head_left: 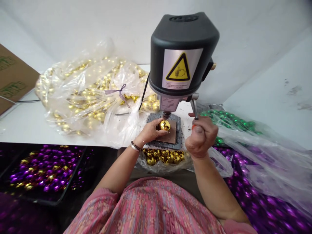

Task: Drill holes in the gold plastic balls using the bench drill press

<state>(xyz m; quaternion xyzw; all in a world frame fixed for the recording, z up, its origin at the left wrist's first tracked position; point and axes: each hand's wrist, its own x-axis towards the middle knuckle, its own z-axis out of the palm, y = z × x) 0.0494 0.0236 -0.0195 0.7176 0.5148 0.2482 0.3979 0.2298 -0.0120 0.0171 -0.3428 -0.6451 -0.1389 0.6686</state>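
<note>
A black drill press [184,42] with a yellow warning label stands on the white table. Under its bit, my left hand [151,131] grips a shiny gold ball [164,125] between thumb and fingers. The ball rests on a brown board [172,135] over the dark base plate [178,130], and the bit comes down to its top. Whether the bit has entered the ball I cannot tell. My right hand [201,135] is closed around the press's feed lever [195,109], to the right of the ball. Dark shavings lie around the base.
Bagged gold balls [90,104] lie left on the table [21,126]. A bag of green balls [229,120] lies right. Below the front edge are a bag of gold balls [163,157], purple balls [263,195] and a crate of mixed balls [46,169]. A cardboard box [14,78] stands far left.
</note>
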